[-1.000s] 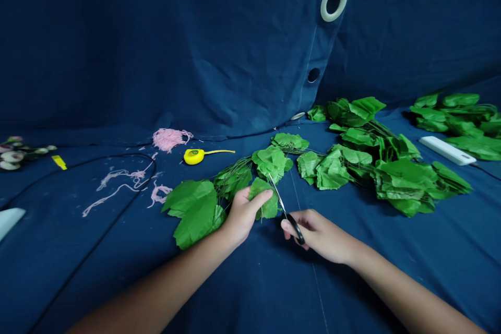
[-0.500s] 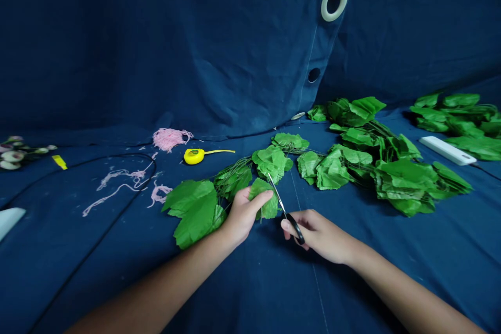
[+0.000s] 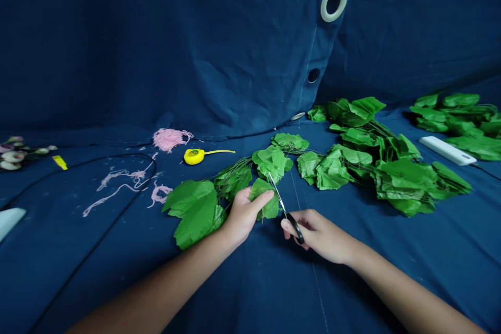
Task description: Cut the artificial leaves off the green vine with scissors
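The left hand (image 3: 243, 216) pinches a green fabric leaf (image 3: 266, 206) of an artificial leaf garland (image 3: 198, 214), with the thumb lying across the leaf. The right hand (image 3: 321, 236) closes firmly around the black handles of a pair of scissors (image 3: 294, 228), whose thin blades reach up just beside that leaf; how far they stand apart cannot be told. The garland lies on a navy cloth (image 3: 156, 292), and a heap of similar leaves (image 3: 407, 182) spreads to its right. Farther off lie a yellow tape measure (image 3: 193, 156), a bundle of pink yarn (image 3: 170, 139), loose pink strands (image 3: 117, 185) and a white rectangular device (image 3: 446, 150).
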